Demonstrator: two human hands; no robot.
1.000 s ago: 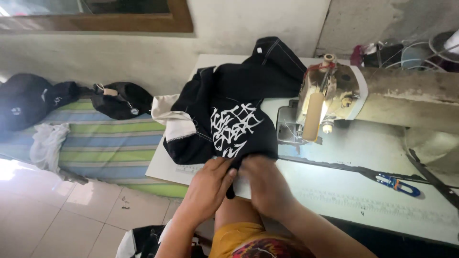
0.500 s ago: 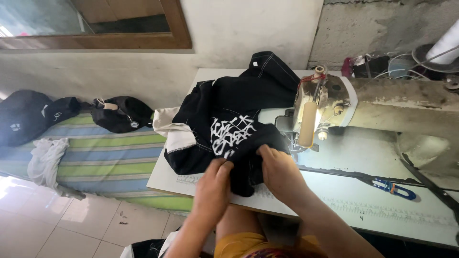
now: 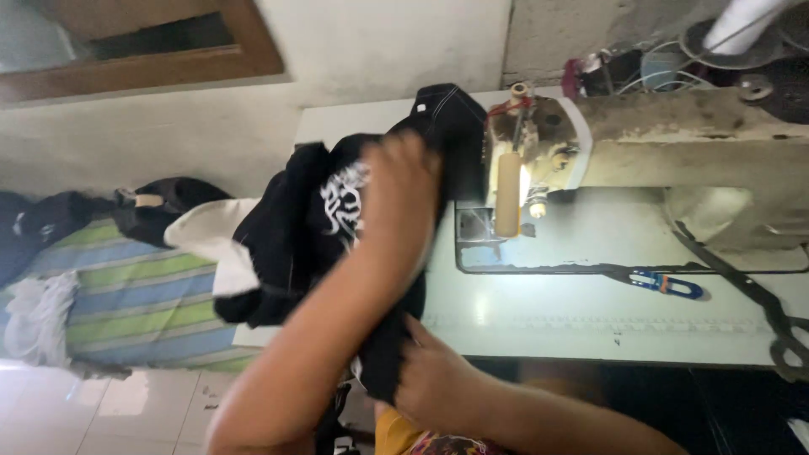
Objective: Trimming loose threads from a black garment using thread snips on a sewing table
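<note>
1. Black garment [image 3: 295, 227] with white print was bunched over the left end of the sewing table [image 3: 539, 312], partly hanging off the near-left edge.
2. Left hand [image 3: 403, 181] was laid on top of the garment near the machine head, fingers curled down into the cloth; how firmly the cloth was pinched could not be told, since the fingertips were hidden by the fabric.
3. Right hand [image 3: 434, 379] was closed on the lower hanging fold of the garment, at the near edge of the table, close to the body.
4. Sewing machine [image 3: 640, 135] was seen at the far-right side of the table; its needle end was just beside the garment's far edge.
5. Blue-handled snips [image 3: 666, 282] were lying on the table right of centre, well apart from both hands.
6. Striped cloth [image 3: 135, 303] was spread on a surface left of the table, with dark items at its far side.
</note>
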